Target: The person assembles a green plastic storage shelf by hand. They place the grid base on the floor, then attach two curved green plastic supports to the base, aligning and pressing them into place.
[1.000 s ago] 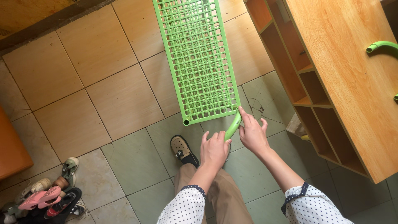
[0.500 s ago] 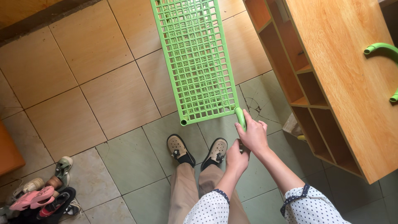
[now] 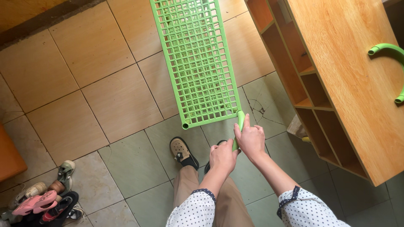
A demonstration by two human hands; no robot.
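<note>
We look down from the head camera onto a tiled floor (image 3: 105,96). Both our hands are closed on a short green tube (image 3: 240,122) that stands at the near right corner of a green plastic grid panel (image 3: 195,59). The right hand (image 3: 251,141) wraps the tube high up, its fingers (image 3: 240,135) curled tight around it and the thumb laid up along the tube toward the panel. The left hand (image 3: 223,157) grips the same tube just below, touching the right hand, fingers fully closed. The tube's top end touches the panel's corner; whether it is seated in a socket there we cannot tell, since the joint is too small to read.

The panel runs from our hands away to the far edge of the view, tilted slightly left. Its near left corner ends in an open round socket (image 3: 185,125).

Below the hands we see one tan shoe (image 3: 181,151) on the floor and tan trousers. To the right stands a wooden cabinet (image 3: 349,84) with open compartments on its left face; a curved green piece (image 3: 391,50) lies on its top. Near left, a heap of shoes (image 3: 42,201) sits on the floor.
</note>
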